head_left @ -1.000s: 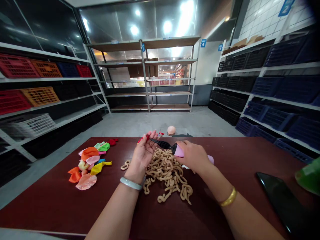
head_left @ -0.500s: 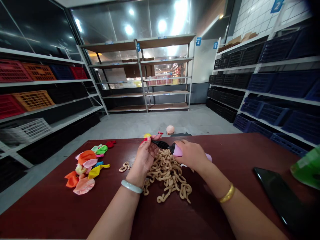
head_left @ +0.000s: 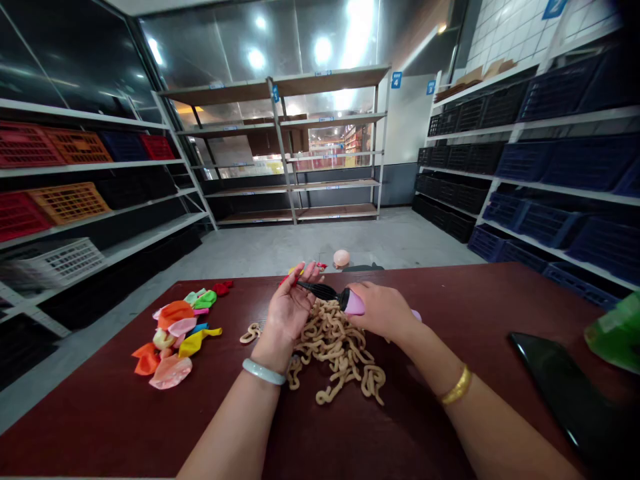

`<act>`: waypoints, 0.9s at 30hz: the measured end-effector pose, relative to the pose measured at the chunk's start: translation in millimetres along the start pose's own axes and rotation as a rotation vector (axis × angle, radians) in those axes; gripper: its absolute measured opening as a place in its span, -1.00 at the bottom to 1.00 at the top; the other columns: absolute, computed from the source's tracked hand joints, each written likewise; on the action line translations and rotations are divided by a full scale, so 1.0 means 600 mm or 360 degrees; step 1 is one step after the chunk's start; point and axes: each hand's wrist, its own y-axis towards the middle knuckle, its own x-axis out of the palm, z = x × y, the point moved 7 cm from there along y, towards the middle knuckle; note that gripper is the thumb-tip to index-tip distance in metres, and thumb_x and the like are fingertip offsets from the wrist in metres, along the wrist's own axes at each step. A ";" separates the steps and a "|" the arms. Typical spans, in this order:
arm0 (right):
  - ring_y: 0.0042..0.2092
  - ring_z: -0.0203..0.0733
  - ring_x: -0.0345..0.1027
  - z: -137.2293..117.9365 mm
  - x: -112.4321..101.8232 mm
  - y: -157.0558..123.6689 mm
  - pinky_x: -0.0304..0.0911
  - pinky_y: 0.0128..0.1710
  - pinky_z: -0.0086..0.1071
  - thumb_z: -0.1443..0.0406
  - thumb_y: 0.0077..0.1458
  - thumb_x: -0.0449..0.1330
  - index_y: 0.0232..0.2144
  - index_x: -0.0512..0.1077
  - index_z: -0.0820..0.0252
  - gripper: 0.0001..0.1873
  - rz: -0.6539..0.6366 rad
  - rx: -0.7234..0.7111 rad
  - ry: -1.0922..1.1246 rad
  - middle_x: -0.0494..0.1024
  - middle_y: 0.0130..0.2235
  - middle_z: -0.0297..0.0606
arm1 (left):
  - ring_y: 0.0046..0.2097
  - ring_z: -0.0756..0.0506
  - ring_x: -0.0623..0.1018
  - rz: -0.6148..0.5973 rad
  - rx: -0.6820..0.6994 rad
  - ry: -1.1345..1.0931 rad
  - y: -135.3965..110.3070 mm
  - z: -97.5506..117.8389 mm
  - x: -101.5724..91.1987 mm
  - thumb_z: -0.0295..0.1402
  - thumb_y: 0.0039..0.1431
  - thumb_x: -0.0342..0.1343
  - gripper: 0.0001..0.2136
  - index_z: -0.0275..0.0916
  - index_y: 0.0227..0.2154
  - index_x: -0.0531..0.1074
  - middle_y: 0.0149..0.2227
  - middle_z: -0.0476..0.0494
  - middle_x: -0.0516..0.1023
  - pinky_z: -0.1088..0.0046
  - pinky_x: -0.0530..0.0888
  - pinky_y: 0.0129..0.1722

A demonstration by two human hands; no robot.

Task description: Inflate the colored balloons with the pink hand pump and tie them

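Right hand (head_left: 383, 311): grip clamped on purple pump (head_left: 355, 304). Left hand (head_left: 289, 308): grip pinching red balloon (head_left: 286, 278) by black nozzle (head_left: 323, 291), beige coils (head_left: 336, 343) near.

Probably a storeroom, by its shelving racks (head_left: 333, 121), plastic crates (head_left: 70, 201) and numbered blue signs (head_left: 396, 80).

purple pump (head_left: 355, 304), black nozzle (head_left: 323, 291) leftward, red balloon (head_left: 289, 276) at tip

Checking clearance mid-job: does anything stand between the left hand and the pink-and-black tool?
Nothing visible does. The pink-and-black tool, held in the right hand, has its black end right by the left hand; contact is unclear. The tan coiled pile lies lower in view, not between them.
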 end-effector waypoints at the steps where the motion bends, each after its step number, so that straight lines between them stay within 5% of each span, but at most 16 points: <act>1: -0.15 -0.02 0.42 0.000 0.001 0.000 0.19 -0.28 -0.28 0.05 -0.01 0.20 -0.05 0.34 0.05 -0.53 -0.0009 0.0003 0.0000 0.51 -0.10 -0.21 | 0.07 -0.19 0.52 0.0007 -0.0001 -0.0008 0.000 -0.001 0.000 -0.42 0.25 0.02 -0.83 -0.27 -0.18 0.48 0.02 -0.27 0.54 0.19 0.42 0.09; 12: -0.13 -0.02 0.41 0.005 0.000 -0.002 0.16 -0.27 -0.29 0.09 0.00 0.18 -0.06 0.35 0.06 -0.57 -0.0062 0.0044 0.0034 0.51 -0.10 -0.21 | 0.02 -0.19 0.53 -0.0046 0.0064 0.0196 -0.017 -0.033 0.019 -0.30 0.21 0.12 -0.85 -0.29 -0.36 0.44 -0.13 -0.25 0.60 0.24 0.46 -0.03; 18: -0.12 -0.02 0.41 0.001 -0.003 -0.001 0.16 -0.26 -0.29 0.08 0.00 0.17 -0.03 0.34 0.05 -0.53 -0.0002 0.0019 0.0073 0.51 -0.07 -0.22 | 0.00 -0.18 0.53 0.0105 0.0224 0.0517 -0.015 -0.020 0.004 -0.22 0.18 0.15 -0.72 -0.29 -0.14 0.50 -0.07 -0.29 0.57 0.32 0.47 -0.11; 22: -0.11 -0.01 0.41 0.000 0.001 0.000 0.16 -0.26 -0.29 0.07 -0.01 0.19 -0.03 0.34 0.05 -0.52 0.0013 0.0015 0.0094 0.52 -0.07 -0.21 | 0.02 -0.18 0.53 0.0118 0.0280 0.0398 -0.015 -0.007 0.002 -0.24 0.16 0.18 -0.68 -0.27 -0.06 0.47 -0.05 -0.28 0.57 0.29 0.44 -0.04; 27: -0.12 -0.02 0.41 0.002 0.000 0.000 0.15 -0.25 -0.29 0.09 -0.03 0.20 -0.03 0.35 0.06 -0.52 -0.0004 0.0040 0.0098 0.52 -0.07 -0.20 | 0.08 -0.19 0.50 0.0041 0.0148 0.0184 -0.014 -0.012 0.006 -0.07 0.29 -0.04 -0.60 -0.28 -0.10 0.48 -0.03 -0.31 0.56 0.24 0.41 0.03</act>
